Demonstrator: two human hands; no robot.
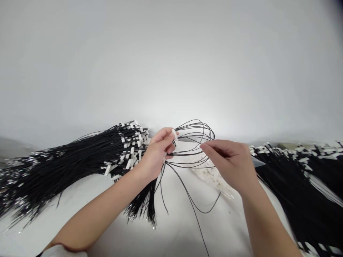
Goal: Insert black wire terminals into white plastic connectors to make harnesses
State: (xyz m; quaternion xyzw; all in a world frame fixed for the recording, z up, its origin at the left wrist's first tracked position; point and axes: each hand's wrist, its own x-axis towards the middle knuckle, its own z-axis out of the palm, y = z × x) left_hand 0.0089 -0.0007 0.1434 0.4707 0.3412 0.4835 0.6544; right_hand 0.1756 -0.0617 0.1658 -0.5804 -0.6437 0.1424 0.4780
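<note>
My left hand (157, 151) pinches a small white connector (174, 134) together with a bunch of thin black wires (197, 137) that loop out to the right. My right hand (229, 162) is beside those loops, thumb and forefinger closed on one thin black wire near its tip. More wire ends (143, 207) hang down from under my left hand onto the white table (177, 228). Two loose wires (193, 203) trail toward the table's front edge.
A big pile of black wires with white connectors (80, 157) lies at the left. Another such pile (302, 185) covers the right side. A clear bag of small white parts (214, 176) lies under my right hand. A plain white wall stands behind.
</note>
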